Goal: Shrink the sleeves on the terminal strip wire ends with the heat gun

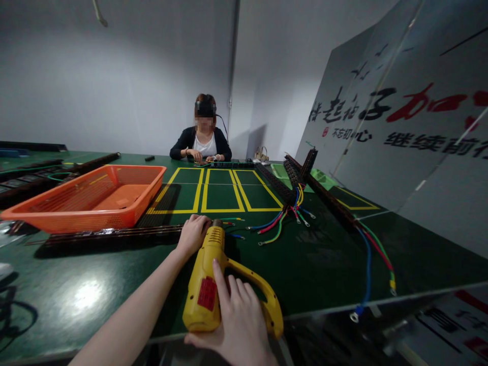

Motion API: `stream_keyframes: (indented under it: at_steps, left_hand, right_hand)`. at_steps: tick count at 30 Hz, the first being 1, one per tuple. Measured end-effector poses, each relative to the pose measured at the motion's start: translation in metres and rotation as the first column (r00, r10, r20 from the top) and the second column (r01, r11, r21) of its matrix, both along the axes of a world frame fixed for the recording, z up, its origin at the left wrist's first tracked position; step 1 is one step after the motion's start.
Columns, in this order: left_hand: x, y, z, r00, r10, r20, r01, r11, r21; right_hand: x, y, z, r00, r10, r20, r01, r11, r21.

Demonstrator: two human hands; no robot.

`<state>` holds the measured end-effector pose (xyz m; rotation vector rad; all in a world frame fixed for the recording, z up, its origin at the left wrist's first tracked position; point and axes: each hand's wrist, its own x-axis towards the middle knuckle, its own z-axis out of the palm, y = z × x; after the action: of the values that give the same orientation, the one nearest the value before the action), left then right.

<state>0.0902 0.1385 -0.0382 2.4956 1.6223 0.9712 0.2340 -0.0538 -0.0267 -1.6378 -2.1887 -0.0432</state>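
A yellow heat gun (204, 272) with a red label lies on its side near the front edge of the green table, its nozzle pointing away from me. My right hand (242, 317) grips its body, index finger stretched along the casing and thumb at the rear end. Just left of the nozzle, my left hand (194, 234) is closed around the end of a dark sleeved cable bundle (152, 232). Green, red and blue wires with ring terminals stick out beyond that hand, such as the blue wire (237, 236). The left fingertips are partly hidden.
An orange plastic basket (129, 221) stands at the left behind the bundle. More dark cable bundles (335, 203) with ring-ended wires (368, 269) lie at the right, some hanging over the edge. Yellow taped rectangles (223, 211) mark the table (305, 274). A person (204, 140) sits opposite.
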Motion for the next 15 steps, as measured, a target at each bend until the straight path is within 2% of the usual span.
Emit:
stream_keyframes:
  at_steps: [15]
  left_hand:
    - [-0.001, -0.002, -0.001, 0.999, -0.039, 0.012, 0.039, 0.998, 0.049]
  right_hand:
    - [0.051, -0.004, -0.003, 0.995, -0.102, -0.002, 0.102, 0.995, -0.001]
